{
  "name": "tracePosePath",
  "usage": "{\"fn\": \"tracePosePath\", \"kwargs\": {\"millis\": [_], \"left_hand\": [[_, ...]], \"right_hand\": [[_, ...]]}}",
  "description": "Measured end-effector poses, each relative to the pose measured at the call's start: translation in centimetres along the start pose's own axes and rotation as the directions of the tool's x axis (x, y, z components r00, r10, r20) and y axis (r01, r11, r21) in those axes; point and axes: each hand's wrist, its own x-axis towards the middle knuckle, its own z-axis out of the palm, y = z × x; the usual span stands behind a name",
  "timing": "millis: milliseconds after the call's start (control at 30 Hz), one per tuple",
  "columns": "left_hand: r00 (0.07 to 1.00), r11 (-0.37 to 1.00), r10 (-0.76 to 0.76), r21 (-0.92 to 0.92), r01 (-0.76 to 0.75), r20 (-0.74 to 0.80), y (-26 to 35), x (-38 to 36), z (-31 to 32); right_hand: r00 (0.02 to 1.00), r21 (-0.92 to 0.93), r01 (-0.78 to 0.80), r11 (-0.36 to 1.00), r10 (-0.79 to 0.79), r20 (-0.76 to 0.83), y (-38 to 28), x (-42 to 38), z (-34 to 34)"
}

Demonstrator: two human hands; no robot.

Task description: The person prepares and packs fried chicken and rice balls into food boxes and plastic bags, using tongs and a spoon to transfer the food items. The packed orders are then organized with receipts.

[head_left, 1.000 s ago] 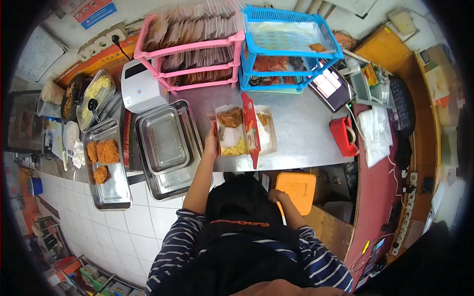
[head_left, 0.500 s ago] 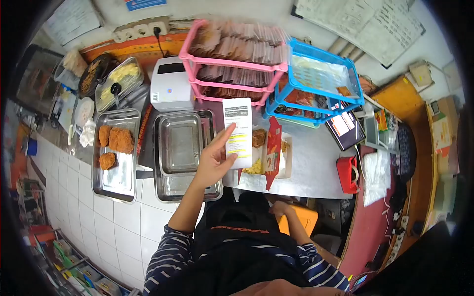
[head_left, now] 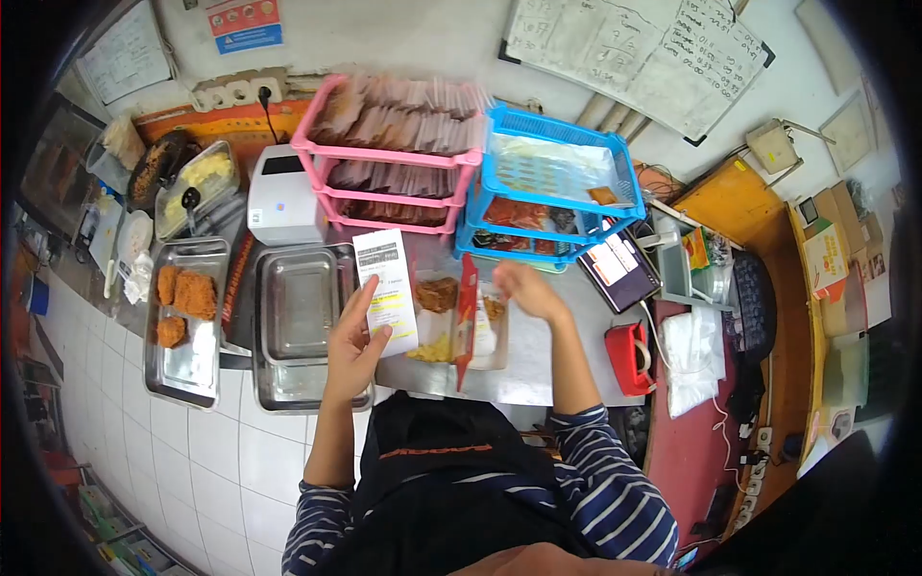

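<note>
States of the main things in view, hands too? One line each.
Printed slip: unfolded, held in left hand
Left hand: closed on slip
Right hand: motion-blurred, over food boxes
Food boxes: open, food inside
Red flap: standing up
Left tray: holds breaded pieces
Small tray: stacked in larger tray
Pink rack: full of packets
Plug: plugged in
</note>
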Motion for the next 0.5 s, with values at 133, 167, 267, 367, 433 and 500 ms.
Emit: {"fn": "tracePosePath", "kwargs": {"millis": [133,167,267,367,433,500], "left_hand": [[0.975,0.983,-0.177,0.062,0.17,0.133,-4.0,-1.7,6.6],[0.948,0.957,-0.266,0.166,0.238,0.173,-5.2,-2.1,8.5],[0.944,0.908,-0.244,0.393,0.143,0.22,-9.8,-3.4,13.8],[0.933,0.765,-0.319,0.627,0.149,0.168,-12.5,-4.3,17.6],[0.936,0.692,-0.311,0.714,0.107,0.162,-15.5,-5.2,18.1],[0.937,0.613,-0.304,0.788,0.057,0.169,-16.4,-4.9,18.4]], "right_hand": [[0.972,0.669,-0.123,0.733,-0.047,0.23,-0.4,-4.6,1.6],[0.967,0.675,-0.146,0.723,-0.04,0.252,1.0,-6.0,2.1],[0.993,0.684,-0.121,0.72,0.087,0.083,7.4,-9.7,3.9],[0.836,0.62,-0.376,0.688,0.541,-0.094,17.3,-13.2,5.0],[0.729,0.463,-0.542,0.701,0.667,-0.157,22.6,-15.2,5.3],[0.767,0.281,-0.526,0.802,0.591,-0.251,26.4,-15.6,6.0]]}}
